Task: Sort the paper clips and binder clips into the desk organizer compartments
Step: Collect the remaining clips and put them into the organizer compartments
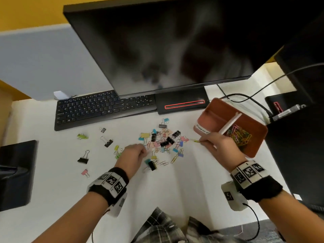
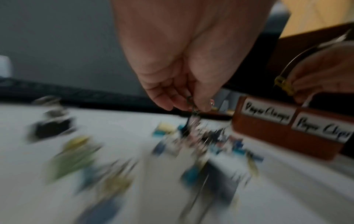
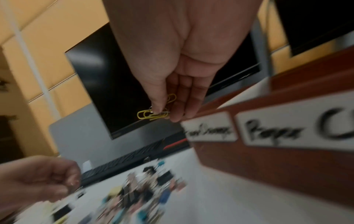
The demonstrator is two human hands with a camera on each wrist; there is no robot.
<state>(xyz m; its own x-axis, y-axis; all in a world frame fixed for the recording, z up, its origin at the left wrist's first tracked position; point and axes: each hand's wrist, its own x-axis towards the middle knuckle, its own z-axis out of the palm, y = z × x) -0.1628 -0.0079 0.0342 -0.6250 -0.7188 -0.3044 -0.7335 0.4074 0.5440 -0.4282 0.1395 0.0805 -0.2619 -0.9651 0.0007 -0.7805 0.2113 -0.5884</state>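
A pile of coloured binder clips and paper clips (image 1: 163, 141) lies on the white desk. To its right stands the brown desk organizer (image 1: 210, 111), its right compartment holding several paper clips (image 1: 240, 135). My right hand (image 1: 204, 142) (image 3: 162, 113) pinches yellow paper clips (image 3: 151, 115) just left of the organizer's labelled front. At the pile's left edge my left hand (image 1: 143, 151) (image 2: 191, 106) pinches a thin wire clip (image 2: 191, 104) with its fingers curled; that view is blurred.
A black keyboard (image 1: 103, 107) and a monitor (image 1: 166, 41) with its stand (image 1: 182, 102) sit behind the pile. Stray binder clips (image 1: 83, 159) lie scattered to the left. A dark object (image 1: 17, 172) stands at the left edge, and cables (image 1: 249, 99) and a black unit (image 1: 298, 155) are at the right.
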